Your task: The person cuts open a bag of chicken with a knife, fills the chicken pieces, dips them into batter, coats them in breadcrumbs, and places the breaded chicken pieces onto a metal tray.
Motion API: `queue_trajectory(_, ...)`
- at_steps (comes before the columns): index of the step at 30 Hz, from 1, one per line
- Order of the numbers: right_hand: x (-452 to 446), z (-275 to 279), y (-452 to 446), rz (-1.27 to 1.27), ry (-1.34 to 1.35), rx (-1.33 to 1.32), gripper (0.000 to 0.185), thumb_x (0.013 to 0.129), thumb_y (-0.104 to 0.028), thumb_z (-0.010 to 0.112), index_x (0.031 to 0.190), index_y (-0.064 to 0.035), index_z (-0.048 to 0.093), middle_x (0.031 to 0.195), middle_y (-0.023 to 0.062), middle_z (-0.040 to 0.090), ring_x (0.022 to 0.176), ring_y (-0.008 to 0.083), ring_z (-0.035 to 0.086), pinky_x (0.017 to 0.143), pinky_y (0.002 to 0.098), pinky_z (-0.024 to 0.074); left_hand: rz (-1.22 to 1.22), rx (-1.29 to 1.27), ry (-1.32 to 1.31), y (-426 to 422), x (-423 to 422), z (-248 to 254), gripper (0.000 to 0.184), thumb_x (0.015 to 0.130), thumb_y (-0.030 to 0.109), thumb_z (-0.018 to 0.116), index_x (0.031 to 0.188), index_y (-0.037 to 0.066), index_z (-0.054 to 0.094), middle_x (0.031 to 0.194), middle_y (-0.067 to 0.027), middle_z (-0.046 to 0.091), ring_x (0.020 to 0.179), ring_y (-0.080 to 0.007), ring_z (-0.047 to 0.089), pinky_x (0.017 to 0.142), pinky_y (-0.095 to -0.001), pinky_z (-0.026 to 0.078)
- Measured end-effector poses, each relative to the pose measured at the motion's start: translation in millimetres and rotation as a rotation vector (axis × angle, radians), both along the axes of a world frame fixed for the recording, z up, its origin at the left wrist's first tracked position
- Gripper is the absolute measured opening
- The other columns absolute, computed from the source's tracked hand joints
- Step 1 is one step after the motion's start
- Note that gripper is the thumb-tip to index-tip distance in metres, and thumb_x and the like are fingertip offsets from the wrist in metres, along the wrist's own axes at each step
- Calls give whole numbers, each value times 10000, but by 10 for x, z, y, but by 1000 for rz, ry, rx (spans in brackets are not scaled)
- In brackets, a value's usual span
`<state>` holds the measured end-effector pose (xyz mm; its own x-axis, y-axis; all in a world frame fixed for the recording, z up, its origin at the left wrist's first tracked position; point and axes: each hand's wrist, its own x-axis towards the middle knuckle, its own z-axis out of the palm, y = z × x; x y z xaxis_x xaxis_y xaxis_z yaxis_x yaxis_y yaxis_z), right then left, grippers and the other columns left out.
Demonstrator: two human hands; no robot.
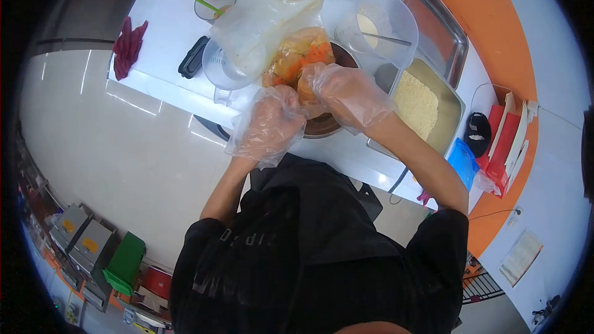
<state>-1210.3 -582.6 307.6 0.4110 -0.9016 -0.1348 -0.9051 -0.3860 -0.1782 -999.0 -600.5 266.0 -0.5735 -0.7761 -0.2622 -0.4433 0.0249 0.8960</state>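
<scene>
My left hand (275, 120), in a clear plastic glove, is closed at the lower edge of a clear plastic bag (288, 62) with orange and yellowish food pieces inside. My right hand (346, 94), gloved the same way, has its fingers closed on the bag's right side. The bag lies over a dark round pan (324, 126), which it partly hides together with my hands. The bag's upper part spreads away from me across the white table (170, 83). My fingertips are partly hidden by the loose gloves.
To the right stand a clear jug (405, 21), a metal tray of pale crumbs (417, 105) and a flat metal tray (436, 15). Leftward are a measuring cup (221, 68), a black object (194, 57), a glass with a green stick (215, 1) and a dark red cloth (129, 48).
</scene>
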Motion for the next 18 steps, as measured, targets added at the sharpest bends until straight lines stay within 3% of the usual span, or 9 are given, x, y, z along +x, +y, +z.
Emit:
queue_trajectory(3, 47, 59, -13, 6, 104, 52, 126, 809, -156, 670, 886, -57, 664, 871, 101, 668, 889, 312, 709, 698, 433, 577, -18, -32, 26, 9, 2, 6, 301, 809, 197, 746, 941, 22, 539, 776, -197, 532, 758, -361, 548, 742, -470, 462)
queue_trajectory(8, -172, -13, 41, -9, -183, 32, 170, 824, -108, 695, 976, -37, 660, 961, 147, 650, 945, 325, 654, 794, 408, 546, 52, -137, 15, 62, 7, 35, 391, 825, 177, 804, 1118, 41, 583, 927, -168, 633, 891, -338, 615, 825, -452, 506)
queue_trajectory(12, -226, 131, 53, 25, -343, -111, 200, 872, -107, 665, 1060, -37, 677, 991, 135, 653, 958, 329, 623, 817, 386, 526, 119, -403, 238, -13, -126, 149, 539, 770, 59, 822, 1263, 30, 607, 1099, -189, 679, 1044, -425, 654, 939, -441, 527)
queue_trajectory(14, -281, 256, -15, -52, -482, 97, 238, 870, -84, 661, 1102, -32, 679, 1005, 134, 671, 947, 328, 632, 825, 378, 526, 14, -552, 302, -102, -185, 182, 617, 764, 61, 838, 1329, 19, 594, 1175, -189, 694, 1094, -431, 656, 975, -417, 531)
queue_trajectory(18, -241, 634, -114, -282, -556, 348, 312, 887, -133, 730, 1176, -24, 685, 1036, 108, 720, 925, 231, 666, 844, 345, 530, 35, 70, 513, -226, -333, 225, 522, 822, 126, 849, 1280, -4, 636, 1123, -128, 728, 1045, -281, 690, 933, -348, 539)
